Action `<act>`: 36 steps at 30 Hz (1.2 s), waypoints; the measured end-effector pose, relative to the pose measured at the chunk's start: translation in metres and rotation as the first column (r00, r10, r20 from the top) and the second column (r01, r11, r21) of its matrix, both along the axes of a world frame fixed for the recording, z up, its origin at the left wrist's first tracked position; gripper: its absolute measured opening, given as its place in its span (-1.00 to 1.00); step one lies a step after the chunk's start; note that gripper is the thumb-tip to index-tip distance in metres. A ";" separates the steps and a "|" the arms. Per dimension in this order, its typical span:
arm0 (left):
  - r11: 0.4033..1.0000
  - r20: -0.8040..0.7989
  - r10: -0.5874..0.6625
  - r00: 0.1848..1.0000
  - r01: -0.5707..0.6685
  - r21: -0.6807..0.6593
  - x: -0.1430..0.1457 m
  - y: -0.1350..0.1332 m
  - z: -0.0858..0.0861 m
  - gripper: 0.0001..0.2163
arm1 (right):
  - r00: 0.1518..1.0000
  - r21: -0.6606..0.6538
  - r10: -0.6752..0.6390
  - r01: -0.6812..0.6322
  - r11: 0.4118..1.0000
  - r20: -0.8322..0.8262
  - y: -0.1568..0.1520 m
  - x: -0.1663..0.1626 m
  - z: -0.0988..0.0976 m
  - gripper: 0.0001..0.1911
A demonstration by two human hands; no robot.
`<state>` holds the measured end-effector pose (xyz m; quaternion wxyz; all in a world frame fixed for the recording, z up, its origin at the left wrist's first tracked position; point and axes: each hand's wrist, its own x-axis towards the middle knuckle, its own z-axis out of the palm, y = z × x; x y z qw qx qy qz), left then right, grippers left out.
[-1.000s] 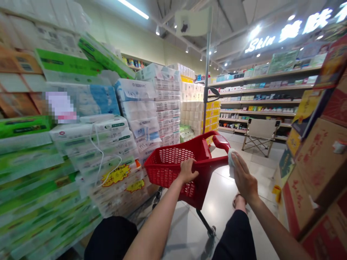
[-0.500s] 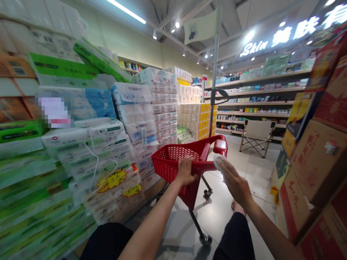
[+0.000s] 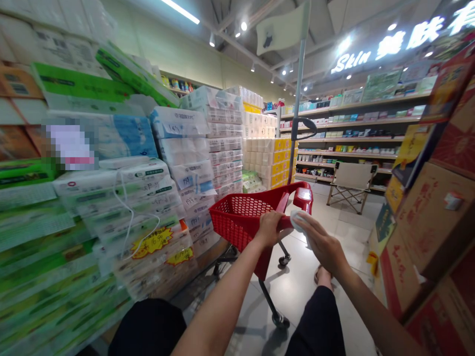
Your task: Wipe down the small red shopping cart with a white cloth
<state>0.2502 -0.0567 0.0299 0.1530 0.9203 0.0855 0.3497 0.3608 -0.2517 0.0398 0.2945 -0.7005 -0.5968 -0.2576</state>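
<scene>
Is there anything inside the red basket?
No, the red basket shows only its bare mesh floor, while the left hand grips its rim.

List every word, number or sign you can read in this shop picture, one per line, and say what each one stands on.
"Skin": lit sign above the right-hand shelves; the glowing characters beside it are too blurred to read.
Handwritten numbers on the tissue packs: too small.
Yellow price tags: illegible.
Carton print: unreadable.
</scene>
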 end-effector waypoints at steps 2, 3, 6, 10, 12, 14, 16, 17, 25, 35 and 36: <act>1.000 0.008 0.004 1.000 -0.004 -0.011 -0.002 -0.002 0.000 -0.56 | 0.999 -0.041 0.027 -0.026 0.999 0.033 0.002 -0.005 -0.001 -0.46; 1.000 0.009 0.001 1.000 -0.001 -0.018 -0.003 -0.003 0.001 -0.57 | 0.999 -0.034 0.030 -0.030 0.999 0.023 0.003 -0.004 -0.001 -0.48; 0.999 0.005 -0.011 1.000 0.011 -0.037 -0.005 -0.004 0.003 -0.56 | 0.996 0.072 0.039 -0.033 0.997 -0.079 0.009 0.012 0.001 -0.53; 0.999 -0.004 0.008 1.000 -0.009 -0.045 -0.006 -0.005 0.004 -0.57 | 0.986 0.216 0.029 0.008 0.976 -0.167 0.018 0.028 0.005 -0.55; 0.999 -0.007 0.015 1.000 -0.015 -0.048 -0.008 -0.004 0.004 -0.57 | 0.986 0.196 0.037 -0.004 0.981 -0.165 0.018 0.021 0.006 -0.55; 0.998 -0.001 0.004 1.000 -0.004 -0.056 -0.011 -0.003 0.003 -0.57 | 0.987 0.132 0.070 -0.050 0.990 -0.147 0.015 0.007 0.005 -0.53; 0.998 0.010 -0.014 1.000 0.015 -0.066 -0.016 -0.001 0.003 -0.58 | 0.986 0.071 0.105 -0.097 0.993 -0.128 0.012 -0.004 0.004 -0.51; 0.997 0.014 -0.021 1.000 0.022 -0.072 -0.019 0.000 0.003 -0.58 | 0.986 0.052 0.114 -0.109 0.993 -0.121 0.011 -0.006 0.004 -0.50; 0.991 0.049 -0.073 0.996 0.078 -0.112 -0.031 0.011 0.003 -0.56 | 0.994 0.129 -0.033 0.046 0.991 -0.107 0.021 0.029 0.012 -0.47; 0.985 0.065 -0.121 0.991 0.127 -0.113 -0.055 0.045 -0.001 -0.54 | 0.982 -0.042 0.179 -0.182 0.982 -0.064 0.025 -0.016 0.013 -0.40; 0.985 0.069 -0.130 0.989 0.137 -0.105 -0.055 0.046 -0.001 -0.54 | 0.985 -0.024 0.154 -0.156 0.987 -0.071 0.027 -0.009 0.013 -0.41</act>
